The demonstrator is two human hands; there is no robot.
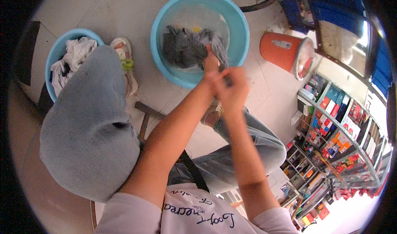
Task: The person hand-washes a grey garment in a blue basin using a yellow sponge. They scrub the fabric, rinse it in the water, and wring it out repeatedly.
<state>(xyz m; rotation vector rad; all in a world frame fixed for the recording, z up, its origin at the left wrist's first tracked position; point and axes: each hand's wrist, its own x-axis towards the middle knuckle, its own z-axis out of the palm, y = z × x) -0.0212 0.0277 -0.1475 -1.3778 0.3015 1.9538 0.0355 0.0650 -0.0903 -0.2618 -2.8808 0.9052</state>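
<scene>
Wet grey cloth (183, 46) lies bunched in shallow water inside a light blue plastic basin (156, 63) on the floor. My left hand (212, 62) reaches over the near rim and grips a fold of this cloth, thumb pointing away from me. Close against the left wrist is my right hand (234, 87), blurred and with curled fingers, just outside the rim. Whether it pinches a cloth end or only meets the left wrist cannot be made out. A small yellow thing (196, 29) shows at the cloth's far edge.
A second blue basin (49, 76) with white and dark clothes (77, 49) stands left, partly behind my knee. An orange bucket (277, 49) is at right, near shelves of boxed goods (341, 122). A dark hose (263, 4) runs behind the basin. My sandalled foot (122, 52) rests between the basins.
</scene>
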